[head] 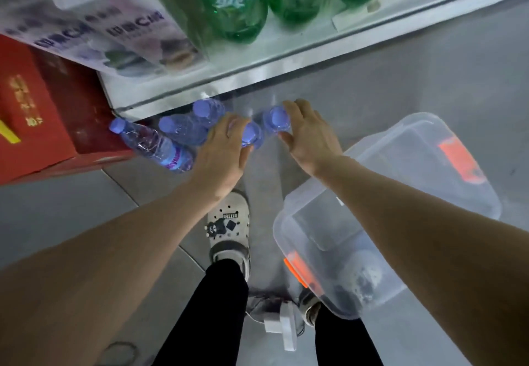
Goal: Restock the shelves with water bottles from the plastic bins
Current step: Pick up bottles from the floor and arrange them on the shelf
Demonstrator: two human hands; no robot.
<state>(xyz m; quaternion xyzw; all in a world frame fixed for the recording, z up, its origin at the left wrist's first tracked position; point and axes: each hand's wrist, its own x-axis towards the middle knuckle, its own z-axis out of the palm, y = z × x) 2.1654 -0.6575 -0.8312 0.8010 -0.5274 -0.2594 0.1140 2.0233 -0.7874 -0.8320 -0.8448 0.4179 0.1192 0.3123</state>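
Fingers of the right hand curl round one purple-capped bottle, the left hand grips another, both mid-placement beside the standing bottles; next, probably setting them upright and letting go.

The left hand covered most of one water bottle. Labels on the shelf packs were blurred, the green bottles cropped above.
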